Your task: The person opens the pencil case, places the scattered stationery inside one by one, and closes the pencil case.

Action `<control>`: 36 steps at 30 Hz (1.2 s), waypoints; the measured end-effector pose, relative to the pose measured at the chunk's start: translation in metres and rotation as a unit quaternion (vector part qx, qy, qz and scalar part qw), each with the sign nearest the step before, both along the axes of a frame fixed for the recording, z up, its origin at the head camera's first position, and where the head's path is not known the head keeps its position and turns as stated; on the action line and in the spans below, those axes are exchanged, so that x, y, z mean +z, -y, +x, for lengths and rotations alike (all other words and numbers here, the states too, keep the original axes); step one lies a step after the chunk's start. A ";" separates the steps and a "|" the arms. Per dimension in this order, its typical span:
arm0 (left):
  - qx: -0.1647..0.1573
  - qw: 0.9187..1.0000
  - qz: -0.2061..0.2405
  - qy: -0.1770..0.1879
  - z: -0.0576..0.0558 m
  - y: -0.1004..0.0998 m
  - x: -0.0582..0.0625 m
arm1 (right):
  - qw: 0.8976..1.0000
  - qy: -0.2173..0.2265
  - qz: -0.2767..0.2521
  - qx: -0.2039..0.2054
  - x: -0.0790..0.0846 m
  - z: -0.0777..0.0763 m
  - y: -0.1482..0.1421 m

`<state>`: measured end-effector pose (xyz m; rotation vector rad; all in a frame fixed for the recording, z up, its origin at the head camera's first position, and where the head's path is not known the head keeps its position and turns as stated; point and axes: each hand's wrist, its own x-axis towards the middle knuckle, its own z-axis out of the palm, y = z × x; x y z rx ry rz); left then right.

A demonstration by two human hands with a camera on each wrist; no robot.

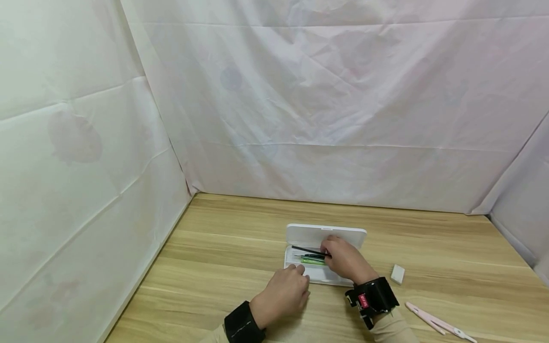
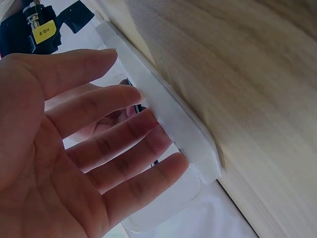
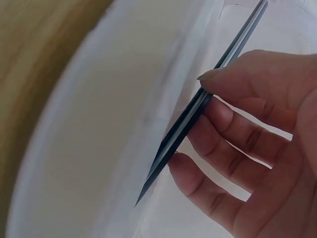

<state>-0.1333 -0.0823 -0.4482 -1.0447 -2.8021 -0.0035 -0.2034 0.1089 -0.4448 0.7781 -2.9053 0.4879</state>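
A white pencil case (image 1: 317,275) lies on the wooden table with its lid (image 1: 300,233) raised at the back. Inside are green and dark pencils (image 1: 312,261). My right hand (image 1: 346,259) reaches over the case and pinches a black pencil (image 3: 190,116) between thumb and fingers; the pencil slants above the others. At the front wall of the case (image 2: 163,109), my left hand (image 1: 284,291) rests its fingertips on the edge. Those fingers are only gently bent and grip nothing in the left wrist view.
To the right of the case lies a white eraser (image 1: 397,274). Nearer the front right is a pink two-legged tool (image 1: 437,321), like a drawing compass. Pale cloth walls (image 1: 326,119) enclose the table (image 1: 223,238) at the back and sides.
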 end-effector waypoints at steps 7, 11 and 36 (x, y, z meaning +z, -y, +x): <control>-0.002 1.000 0.000 0.003 0.000 0.000 -0.001 | 1.000 0.001 -0.004 -0.001 -0.001 0.000 -0.001; 0.002 1.000 -0.003 0.005 0.000 -0.001 0.000 | 1.000 0.002 -0.004 -0.004 -0.001 0.001 -0.002; 0.000 1.000 -0.001 0.011 -0.001 0.000 0.000 | 1.000 0.018 0.007 -0.022 -0.003 -0.001 -0.002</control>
